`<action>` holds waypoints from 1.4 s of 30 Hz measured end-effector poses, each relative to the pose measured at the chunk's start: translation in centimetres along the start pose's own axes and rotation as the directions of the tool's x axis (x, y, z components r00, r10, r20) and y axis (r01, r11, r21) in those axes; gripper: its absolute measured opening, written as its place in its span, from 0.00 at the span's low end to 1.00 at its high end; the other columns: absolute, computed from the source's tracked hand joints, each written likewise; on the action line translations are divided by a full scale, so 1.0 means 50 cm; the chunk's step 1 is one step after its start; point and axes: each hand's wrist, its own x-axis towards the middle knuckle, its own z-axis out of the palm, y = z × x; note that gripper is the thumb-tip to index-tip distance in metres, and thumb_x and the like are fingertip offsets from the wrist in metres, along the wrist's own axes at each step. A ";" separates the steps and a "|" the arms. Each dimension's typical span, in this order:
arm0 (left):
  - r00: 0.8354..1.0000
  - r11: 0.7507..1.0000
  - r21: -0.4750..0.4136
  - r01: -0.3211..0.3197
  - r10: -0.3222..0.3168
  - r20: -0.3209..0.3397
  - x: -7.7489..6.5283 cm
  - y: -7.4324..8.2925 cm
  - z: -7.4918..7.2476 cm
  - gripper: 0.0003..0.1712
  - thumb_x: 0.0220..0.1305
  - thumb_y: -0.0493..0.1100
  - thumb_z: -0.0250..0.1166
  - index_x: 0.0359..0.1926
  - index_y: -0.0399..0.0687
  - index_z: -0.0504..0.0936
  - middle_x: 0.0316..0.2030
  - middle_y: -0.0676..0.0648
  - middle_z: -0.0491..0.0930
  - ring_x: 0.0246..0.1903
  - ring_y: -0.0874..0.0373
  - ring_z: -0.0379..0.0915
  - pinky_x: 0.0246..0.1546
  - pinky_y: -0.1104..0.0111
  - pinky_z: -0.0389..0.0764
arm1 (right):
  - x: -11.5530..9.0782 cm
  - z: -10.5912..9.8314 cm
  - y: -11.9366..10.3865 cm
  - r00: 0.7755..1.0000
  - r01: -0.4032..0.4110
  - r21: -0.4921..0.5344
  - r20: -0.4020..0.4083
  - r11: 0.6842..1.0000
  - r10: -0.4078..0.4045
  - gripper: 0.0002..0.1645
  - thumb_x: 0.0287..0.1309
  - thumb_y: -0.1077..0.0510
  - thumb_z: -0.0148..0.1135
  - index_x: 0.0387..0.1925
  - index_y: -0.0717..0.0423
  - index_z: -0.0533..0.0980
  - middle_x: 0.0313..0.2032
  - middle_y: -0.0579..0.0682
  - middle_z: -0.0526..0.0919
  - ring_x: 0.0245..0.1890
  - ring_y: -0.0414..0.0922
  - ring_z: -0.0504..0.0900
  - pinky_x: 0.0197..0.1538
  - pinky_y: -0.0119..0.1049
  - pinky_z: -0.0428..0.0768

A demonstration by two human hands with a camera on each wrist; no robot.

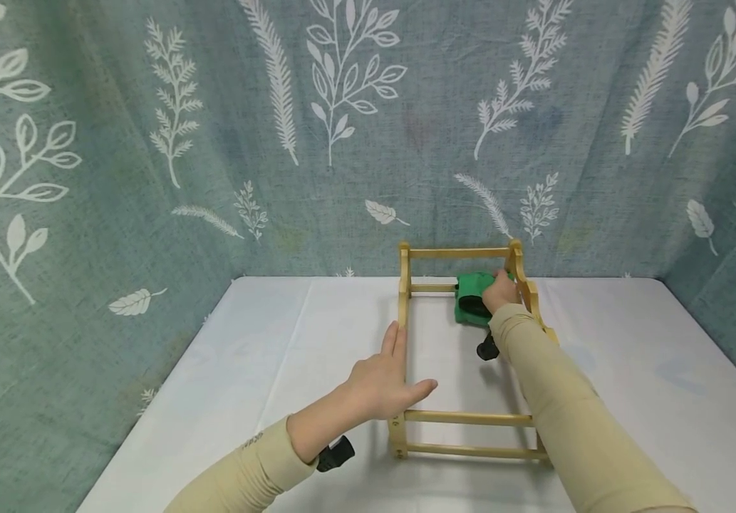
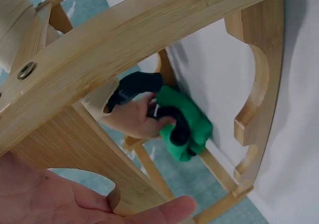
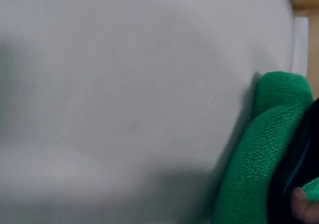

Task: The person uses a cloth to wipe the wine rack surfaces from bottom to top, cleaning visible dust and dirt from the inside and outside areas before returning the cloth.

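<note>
A light wooden rack (image 1: 470,418) with rungs and scalloped side boards lies on the white table. At its far end, inside the frame, is a green plush slipper (image 1: 470,283) with a dark lining. My right hand (image 1: 502,291) grips the slipper by its opening; a fingertip (image 3: 302,209) shows at the dark lining in the right wrist view. My left hand (image 1: 380,381) rests along the rack's left side board, two fingers straight and the thumb spread inward. In the left wrist view, that side board (image 2: 149,30) crosses in front of the slipper (image 2: 192,109).
The white tablecloth (image 1: 316,313) stretches on both sides of the rack. A grey-green curtain (image 1: 355,199) with white leaf patterns hangs behind and along the sides. Black wrist-camera parts (image 1: 335,454) hang below each wrist.
</note>
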 end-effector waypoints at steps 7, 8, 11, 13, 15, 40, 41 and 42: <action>1.000 1.000 -0.002 -0.001 0.001 0.005 0.003 0.002 -0.001 0.54 0.58 0.68 0.51 0.71 0.38 0.41 0.71 0.42 0.36 0.17 0.58 0.69 0.16 0.68 0.66 | -0.007 -0.014 0.001 0.999 0.008 -0.063 0.048 0.998 -0.005 0.30 0.63 0.64 0.42 0.66 0.64 0.52 0.56 0.70 0.65 0.53 0.63 0.68 0.50 0.51 0.70; 1.000 1.000 -0.003 0.000 0.000 0.004 0.003 0.001 0.000 0.54 0.59 0.68 0.51 0.71 0.38 0.41 0.71 0.41 0.36 0.18 0.58 0.69 0.16 0.68 0.67 | -0.008 -0.016 -0.003 0.997 0.031 -0.105 0.067 0.994 -0.024 0.30 0.63 0.63 0.42 0.66 0.65 0.51 0.55 0.71 0.65 0.52 0.64 0.69 0.48 0.51 0.71; 1.000 1.000 -0.004 -0.003 0.003 -0.002 0.001 -0.001 0.000 0.54 0.59 0.68 0.50 0.71 0.38 0.41 0.71 0.41 0.36 0.18 0.58 0.70 0.15 0.68 0.67 | -0.017 -0.022 -0.021 0.986 0.127 -0.228 0.132 0.965 -0.099 0.30 0.63 0.62 0.44 0.65 0.67 0.52 0.53 0.73 0.68 0.47 0.64 0.73 0.42 0.49 0.74; 1.000 1.000 -0.007 -0.008 0.008 -0.009 0.000 -0.002 0.000 0.53 0.59 0.68 0.50 0.71 0.37 0.42 0.71 0.40 0.37 0.19 0.57 0.71 0.16 0.68 0.67 | -0.028 -0.029 -0.041 0.970 0.206 -0.287 0.183 0.936 -0.158 0.30 0.62 0.63 0.48 0.64 0.67 0.55 0.53 0.71 0.70 0.47 0.63 0.74 0.43 0.49 0.75; 1.000 1.000 -0.010 -0.012 0.011 -0.012 -0.001 -0.003 0.001 0.53 0.59 0.68 0.50 0.70 0.36 0.42 0.71 0.40 0.37 0.21 0.56 0.72 0.16 0.68 0.67 | -0.042 -0.037 -0.063 0.946 0.284 -0.290 0.239 0.914 -0.218 0.30 0.59 0.65 0.52 0.63 0.65 0.59 0.55 0.68 0.70 0.50 0.61 0.73 0.47 0.49 0.74; 0.999 1.000 0.006 -0.022 0.022 -0.026 0.003 0.001 0.005 0.54 0.58 0.69 0.50 0.70 0.35 0.43 0.71 0.38 0.39 0.29 0.51 0.77 0.17 0.68 0.68 | -0.034 -0.075 -0.147 0.844 0.531 -0.233 0.064 0.815 -0.532 0.31 0.54 0.68 0.61 0.60 0.54 0.67 0.53 0.67 0.69 0.50 0.62 0.71 0.48 0.52 0.74; 0.999 1.000 0.011 -0.022 0.022 -0.028 0.004 0.000 0.005 0.54 0.58 0.69 0.50 0.70 0.35 0.43 0.71 0.38 0.39 0.29 0.51 0.77 0.17 0.68 0.68 | -0.032 -0.088 -0.144 0.854 0.515 -0.237 0.065 0.824 -0.516 0.30 0.54 0.69 0.58 0.60 0.55 0.67 0.54 0.68 0.69 0.49 0.62 0.72 0.45 0.51 0.75; 0.999 1.000 0.014 -0.022 0.022 -0.028 0.004 0.000 0.004 0.54 0.58 0.69 0.50 0.70 0.35 0.43 0.71 0.38 0.39 0.28 0.51 0.77 0.17 0.68 0.68 | -0.029 -0.102 -0.141 0.862 0.502 -0.244 0.063 0.830 -0.503 0.30 0.54 0.71 0.56 0.60 0.56 0.67 0.55 0.68 0.69 0.49 0.62 0.72 0.44 0.51 0.75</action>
